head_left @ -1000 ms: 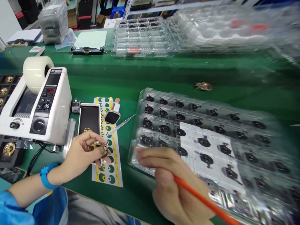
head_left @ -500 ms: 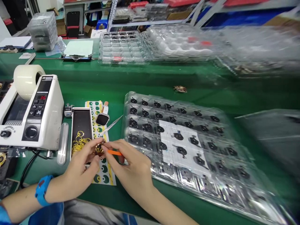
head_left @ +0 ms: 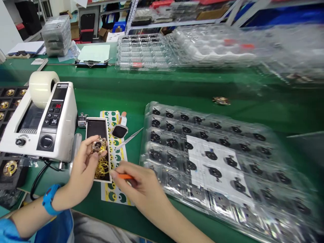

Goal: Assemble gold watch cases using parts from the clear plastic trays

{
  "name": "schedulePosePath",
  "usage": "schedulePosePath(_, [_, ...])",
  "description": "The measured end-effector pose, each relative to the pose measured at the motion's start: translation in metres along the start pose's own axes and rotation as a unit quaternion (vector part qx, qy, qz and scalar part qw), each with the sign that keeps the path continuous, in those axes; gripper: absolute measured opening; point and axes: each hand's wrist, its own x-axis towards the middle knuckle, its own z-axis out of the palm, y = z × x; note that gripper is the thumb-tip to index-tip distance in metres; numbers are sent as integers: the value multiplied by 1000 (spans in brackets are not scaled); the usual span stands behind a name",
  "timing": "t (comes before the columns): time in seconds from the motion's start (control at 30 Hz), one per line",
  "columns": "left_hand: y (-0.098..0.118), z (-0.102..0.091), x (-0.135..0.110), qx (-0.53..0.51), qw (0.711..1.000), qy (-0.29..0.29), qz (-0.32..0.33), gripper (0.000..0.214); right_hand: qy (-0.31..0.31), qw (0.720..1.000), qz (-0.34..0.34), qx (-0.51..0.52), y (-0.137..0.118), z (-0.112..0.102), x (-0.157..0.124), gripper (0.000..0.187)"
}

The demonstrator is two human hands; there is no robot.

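Note:
My left hand point(head_left: 84, 168), with a blue band at the wrist, pinches a round gold and dark metal part point(head_left: 98, 145) between thumb and fingers. The part is held over a white-rimmed box point(head_left: 97, 125) with a dark bottom, where yellow ring-shaped pieces point(head_left: 102, 168) lie in a heap. My right hand point(head_left: 141, 185) is closed on a slim orange tool point(head_left: 126, 176) at the box's right edge; its tip is hidden by my fingers. Under that hand runs a sheet of yellow and green die-cut stickers point(head_left: 117, 189). Tweezers point(head_left: 130, 138) and a smartwatch point(head_left: 119, 131) lie on it.
A white tape dispenser point(head_left: 57, 125) stands at the left, beside a black tray of gold round parts point(head_left: 10, 168). A large clear blister tray point(head_left: 174, 180) with black parts fills the right. Farther back lie another metal part point(head_left: 221, 100) and a clipboard point(head_left: 93, 54).
My hands have come apart. The left has moved left with the round part, now turned face up over the box; the right has lowered slightly with the orange tool. The view has shifted.

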Motion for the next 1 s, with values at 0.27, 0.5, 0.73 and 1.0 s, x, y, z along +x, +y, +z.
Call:
schedulePosePath(0.27, [6,-2,-6,25,999,-15,24,27,-14,997,59,-46,-1,-5,9,9])
schedulePosePath(0.5, [1,-3,-3,-41,994,-51,-92,32,27,936,-173,-305,-9,26,-1,30])
schedulePosePath(0.73, [8,-1,4,-86,978,-74,-174,45,5,927,-193,-320,3,-12,-17,37])
schedulePosePath(1.0, [11,-3,4,-74,979,-71,-177,41,-58,915,-35,-398,65,-112,10,15])
